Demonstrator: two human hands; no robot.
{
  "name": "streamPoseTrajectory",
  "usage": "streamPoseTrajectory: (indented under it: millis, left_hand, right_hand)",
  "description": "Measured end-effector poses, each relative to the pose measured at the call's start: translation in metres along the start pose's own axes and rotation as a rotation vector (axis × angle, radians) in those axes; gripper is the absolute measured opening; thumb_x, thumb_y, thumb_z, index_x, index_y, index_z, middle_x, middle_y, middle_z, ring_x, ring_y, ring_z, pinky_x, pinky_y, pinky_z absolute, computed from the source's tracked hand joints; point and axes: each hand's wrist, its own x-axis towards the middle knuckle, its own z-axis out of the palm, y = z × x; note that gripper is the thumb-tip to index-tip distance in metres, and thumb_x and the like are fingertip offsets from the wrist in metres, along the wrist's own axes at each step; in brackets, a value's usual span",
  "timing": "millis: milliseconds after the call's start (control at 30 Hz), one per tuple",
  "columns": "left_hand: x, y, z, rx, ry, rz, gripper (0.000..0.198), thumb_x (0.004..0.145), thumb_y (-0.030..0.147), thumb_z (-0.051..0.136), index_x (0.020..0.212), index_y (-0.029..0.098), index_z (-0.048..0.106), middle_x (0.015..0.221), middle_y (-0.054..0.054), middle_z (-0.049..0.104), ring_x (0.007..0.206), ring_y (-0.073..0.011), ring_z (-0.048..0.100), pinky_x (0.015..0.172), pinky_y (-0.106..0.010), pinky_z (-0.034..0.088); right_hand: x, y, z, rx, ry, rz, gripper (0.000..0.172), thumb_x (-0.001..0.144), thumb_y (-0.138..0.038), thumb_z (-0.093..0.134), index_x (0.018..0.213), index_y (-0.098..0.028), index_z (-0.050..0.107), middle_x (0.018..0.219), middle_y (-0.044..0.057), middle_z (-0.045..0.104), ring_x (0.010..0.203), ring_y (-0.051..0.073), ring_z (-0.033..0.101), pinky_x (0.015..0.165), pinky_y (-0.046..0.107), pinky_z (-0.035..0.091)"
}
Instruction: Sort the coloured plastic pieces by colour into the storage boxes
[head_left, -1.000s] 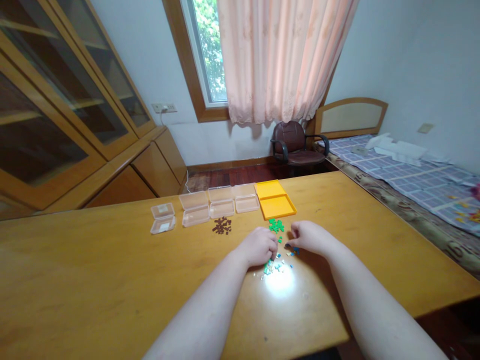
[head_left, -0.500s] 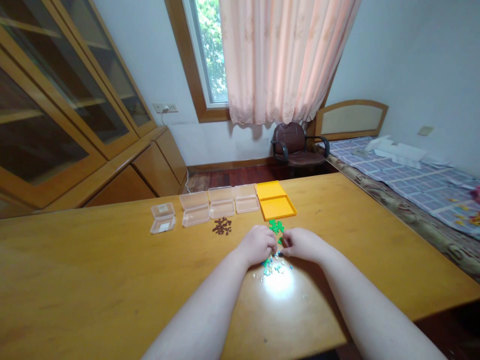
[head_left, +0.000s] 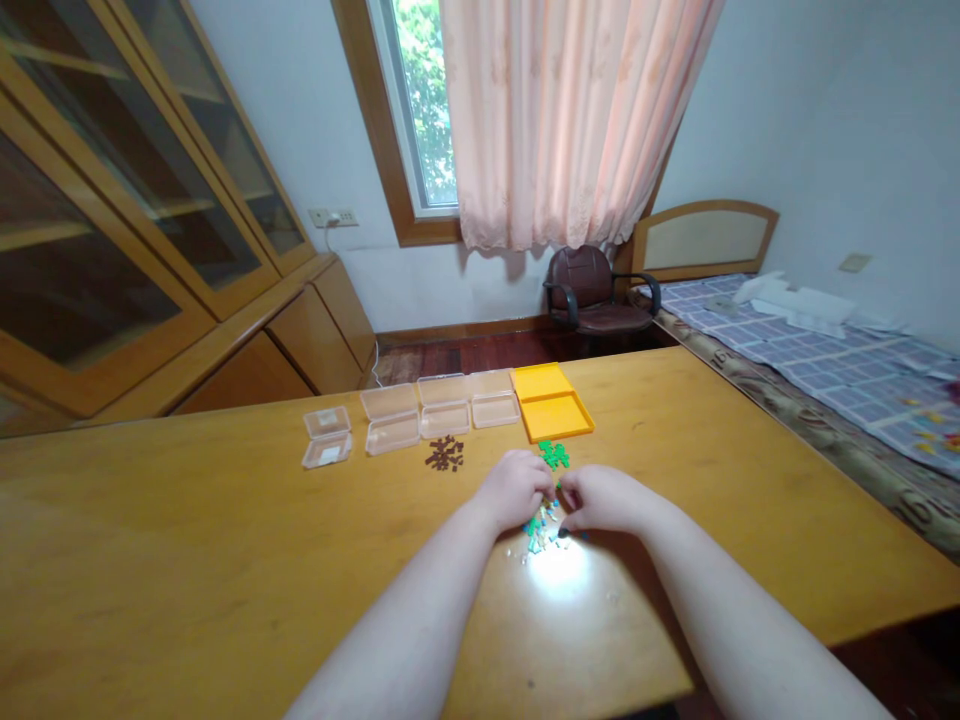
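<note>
Small mixed pieces [head_left: 535,538], green, blue, yellow and pale, lie in a loose pile on the wooden table, partly hidden by my hands. My left hand [head_left: 517,488] rests at the pile's upper left, its fingers curled down and together; whatever is in them is hidden. On the other side, my right hand [head_left: 606,498] has its thumb spread from its fingers, the thumb's dark tip over the pile. A small green piece shows near those fingertips. Just beyond both hands sits a cluster of green pieces [head_left: 554,455]. Farther left is a heap of dark brown pieces [head_left: 445,454].
Along the far table edge stand an open yellow box [head_left: 556,416] and several open clear plastic boxes [head_left: 393,432]. A small clear case [head_left: 327,451] is leftmost. Beyond the table are a brown chair [head_left: 596,290], a bed [head_left: 810,350] and a glass-door cabinet [head_left: 150,200].
My right thumb has moved down and toward me over the pile, widening its gap from the fingers. The green piece near my right fingertips shows less. My left hand stays nearly still.
</note>
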Motion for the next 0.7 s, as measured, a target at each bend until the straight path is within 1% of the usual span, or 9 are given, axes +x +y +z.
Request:
streamPoseTrajectory:
  millis: [100, 267, 400, 500, 567, 633, 700]
  left_hand:
    - [-0.001, -0.001, 0.0, -0.002, -0.007, 0.014, 0.025, 0.073, 0.01, 0.053, 0.072, 0.026, 0.073, 0.077, 0.0, 0.066, 0.077, -0.0143, 0.054, 0.077, -0.03, 0.038]
    - [-0.002, -0.001, 0.002, 0.013, -0.038, 0.026, 0.026, 0.074, 0.013, 0.057, 0.083, 0.03, 0.073, 0.083, 0.001, 0.067, 0.081, -0.0146, 0.054, 0.078, -0.031, 0.037]
    - [-0.002, -0.001, 0.002, 0.003, -0.046, 0.011, 0.027, 0.072, 0.009, 0.056, 0.079, 0.03, 0.072, 0.084, 0.002, 0.067, 0.083, -0.0143, 0.054, 0.081, -0.031, 0.037]
    - [-0.001, -0.001, 0.002, -0.017, -0.053, 0.003, 0.025, 0.072, 0.009, 0.055, 0.072, 0.027, 0.072, 0.082, 0.001, 0.067, 0.082, -0.0142, 0.054, 0.082, -0.03, 0.037]
    - [-0.001, -0.001, 0.002, -0.023, -0.044, -0.006, 0.025, 0.072, 0.008, 0.054, 0.072, 0.025, 0.072, 0.083, 0.001, 0.067, 0.081, -0.0144, 0.054, 0.081, -0.03, 0.039]
    - [0.0, 0.0, 0.001, -0.019, -0.026, -0.015, 0.026, 0.073, 0.008, 0.052, 0.076, 0.025, 0.072, 0.084, 0.0, 0.067, 0.081, -0.0148, 0.055, 0.08, -0.03, 0.04]
    - [0.0, 0.0, 0.0, -0.015, 0.001, -0.028, 0.028, 0.073, 0.007, 0.052, 0.081, 0.025, 0.072, 0.086, 0.0, 0.068, 0.082, -0.0151, 0.055, 0.08, -0.03, 0.041]
  right_hand:
    - [0.0, 0.006, -0.004, -0.01, 0.035, 0.043, 0.028, 0.059, -0.045, 0.071, 0.066, -0.021, 0.059, 0.061, -0.002, 0.058, 0.053, 0.011, 0.046, 0.048, 0.023, 0.024]
    - [0.003, 0.012, -0.005, -0.016, 0.11, 0.123, 0.023, 0.062, -0.041, 0.069, 0.067, -0.021, 0.059, 0.06, -0.002, 0.059, 0.053, 0.012, 0.047, 0.049, 0.023, 0.025]
    - [0.009, 0.011, -0.003, -0.02, 0.173, 0.194, 0.02, 0.068, -0.04, 0.063, 0.068, -0.021, 0.059, 0.063, 0.001, 0.061, 0.056, 0.013, 0.049, 0.05, 0.023, 0.026]
    - [0.012, 0.012, -0.003, -0.038, 0.226, 0.26, 0.023, 0.073, -0.042, 0.058, 0.068, -0.02, 0.059, 0.065, 0.002, 0.062, 0.058, 0.014, 0.05, 0.05, 0.024, 0.026]
    - [0.012, 0.014, -0.004, -0.042, 0.252, 0.274, 0.024, 0.075, -0.043, 0.056, 0.068, -0.02, 0.059, 0.065, 0.003, 0.063, 0.058, 0.014, 0.051, 0.05, 0.024, 0.026]
    - [0.011, 0.017, -0.006, -0.025, 0.248, 0.26, 0.025, 0.074, -0.044, 0.057, 0.068, -0.02, 0.059, 0.065, 0.002, 0.063, 0.058, 0.013, 0.051, 0.05, 0.023, 0.026]
    - [0.011, 0.019, -0.006, 0.001, 0.217, 0.245, 0.025, 0.071, -0.045, 0.06, 0.068, -0.02, 0.059, 0.064, 0.001, 0.063, 0.057, 0.013, 0.051, 0.05, 0.023, 0.027]
